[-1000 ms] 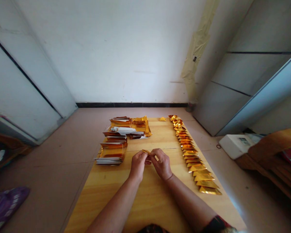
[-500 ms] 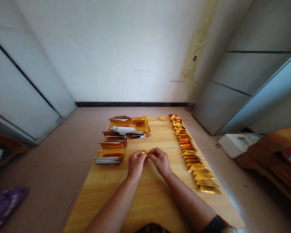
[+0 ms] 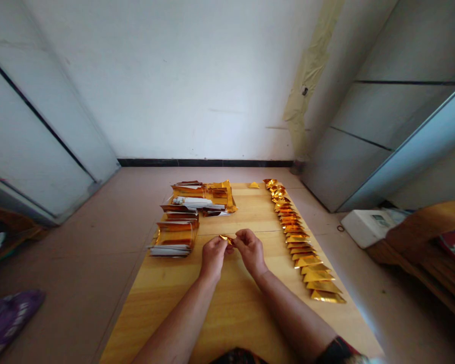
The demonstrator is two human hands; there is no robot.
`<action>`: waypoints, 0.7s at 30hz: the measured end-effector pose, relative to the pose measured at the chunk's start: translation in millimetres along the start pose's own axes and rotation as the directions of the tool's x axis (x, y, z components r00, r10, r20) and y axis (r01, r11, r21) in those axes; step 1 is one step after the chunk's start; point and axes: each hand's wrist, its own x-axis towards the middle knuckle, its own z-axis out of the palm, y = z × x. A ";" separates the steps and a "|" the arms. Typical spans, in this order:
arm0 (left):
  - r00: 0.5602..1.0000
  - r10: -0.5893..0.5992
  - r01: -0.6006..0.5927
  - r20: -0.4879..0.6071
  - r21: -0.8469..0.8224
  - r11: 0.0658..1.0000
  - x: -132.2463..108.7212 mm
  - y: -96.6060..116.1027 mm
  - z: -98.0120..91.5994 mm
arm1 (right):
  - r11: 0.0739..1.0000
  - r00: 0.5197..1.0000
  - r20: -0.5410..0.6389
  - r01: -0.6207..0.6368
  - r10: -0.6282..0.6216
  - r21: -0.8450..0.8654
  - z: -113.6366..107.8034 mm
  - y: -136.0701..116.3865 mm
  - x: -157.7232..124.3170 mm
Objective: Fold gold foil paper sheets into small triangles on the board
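A small piece of gold foil paper (image 3: 226,238) is pinched between my two hands above the middle of the wooden table (image 3: 220,313). My left hand (image 3: 213,255) grips its left end, and my right hand (image 3: 251,252) has fingertips closed on its right end. Most of the piece is covered by my fingers. Down the right side of the table runs a row of folded gold foil pieces (image 3: 303,253), overlapping each other. One single folded gold piece (image 3: 254,185) lies apart near the far edge.
On the table's left are stacks of gold foil sheets (image 3: 176,233) with white backs, and another stack (image 3: 200,192) farther back. A white box (image 3: 367,227) stands beyond the table's right side near wooden furniture (image 3: 432,227). A purple bag (image 3: 13,316) is at the lower left.
The gold foil piece has tilted slightly and shows a different face between my fingers. My right hand has shifted a little; the stacks and the row stay as they were.
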 end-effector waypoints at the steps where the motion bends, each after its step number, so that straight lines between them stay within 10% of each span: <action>1: 1.000 0.004 -0.004 -0.003 0.023 1.000 -0.1 0.8 -0.2 | 0.999 1.000 -0.008 -0.006 0.007 0.032 0.3 0.7 0.1; 21: 0.994 -0.073 0.073 0.087 0.001 0.997 6.9 -6.9 -6.0 | 0.943 0.984 -0.019 -0.166 0.179 0.287 0.8 2.7 1.7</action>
